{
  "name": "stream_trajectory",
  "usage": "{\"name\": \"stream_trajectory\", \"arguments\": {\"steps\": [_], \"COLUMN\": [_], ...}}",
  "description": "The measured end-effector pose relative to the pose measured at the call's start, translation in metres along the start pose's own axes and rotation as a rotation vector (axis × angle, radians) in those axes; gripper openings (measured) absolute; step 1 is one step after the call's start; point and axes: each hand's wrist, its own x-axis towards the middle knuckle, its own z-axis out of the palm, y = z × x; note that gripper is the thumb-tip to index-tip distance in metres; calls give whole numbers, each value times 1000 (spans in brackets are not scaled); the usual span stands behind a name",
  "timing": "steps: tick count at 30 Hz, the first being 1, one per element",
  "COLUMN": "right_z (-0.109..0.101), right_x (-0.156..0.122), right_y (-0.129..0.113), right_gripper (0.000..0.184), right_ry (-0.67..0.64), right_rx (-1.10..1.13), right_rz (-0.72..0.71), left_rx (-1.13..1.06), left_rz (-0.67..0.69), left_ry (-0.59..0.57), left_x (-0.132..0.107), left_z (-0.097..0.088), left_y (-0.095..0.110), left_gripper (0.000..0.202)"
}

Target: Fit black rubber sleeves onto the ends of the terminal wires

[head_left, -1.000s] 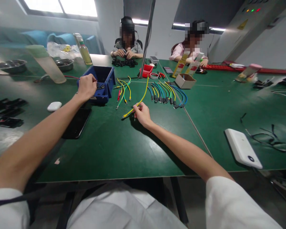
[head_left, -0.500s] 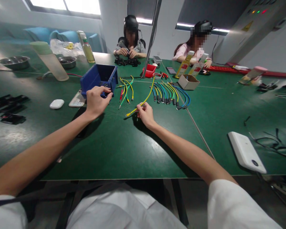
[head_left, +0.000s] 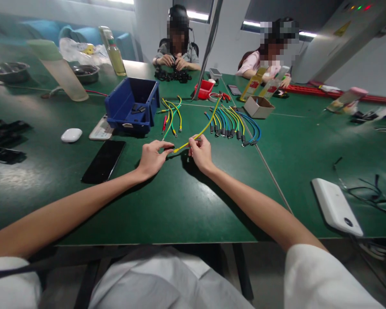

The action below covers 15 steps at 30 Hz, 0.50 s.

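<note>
A yellow cable (head_left: 209, 122) with a terminal at its near end is pinched in my right hand (head_left: 200, 153), a little above the green table. The thumb and fingers of my left hand (head_left: 153, 159) are closed right at the cable's near end. Something small and dark seems to lie between those fingertips, too small to make out. Behind my left hand stands a blue bin (head_left: 128, 122) with small black pieces (head_left: 138, 108) in it. Several yellow and green cables (head_left: 172, 116) lie behind my hands. Beyond my right hand lies a row of cables with black sleeves (head_left: 233, 122).
A black phone (head_left: 103, 162), another phone (head_left: 102, 128) and a white case (head_left: 71, 135) lie to the left. On the right are a white device (head_left: 337, 206) and glasses (head_left: 369, 193). A cardboard box (head_left: 259, 107), a red box (head_left: 204, 90) and a metal pole stand further back. Two people sit opposite.
My left hand has moved from the blue bin's front edge, right and nearer, to the yellow cable's end. My right hand keeps its grip on the cable. The view has shifted slightly.
</note>
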Motion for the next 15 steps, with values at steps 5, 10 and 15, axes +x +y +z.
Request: {"name": "stream_trajectory", "arguments": {"steps": [5,10,15], "right_z": [-1,-1,0], "right_x": [0,1,2], "right_y": [0,2,1], "right_gripper": [23,22,23], "right_ry": [26,51,81], "right_rx": [7,21,60], "right_rz": [-6,9,19], "left_rx": [-17,-8,-11], "left_rz": [40,10,30], "left_ry": [20,-14,-35], "left_x": [-2,-1,0], "left_z": [1,-3,-5], "left_y": [-4,-3,-3], "left_gripper": [13,16,16]}}
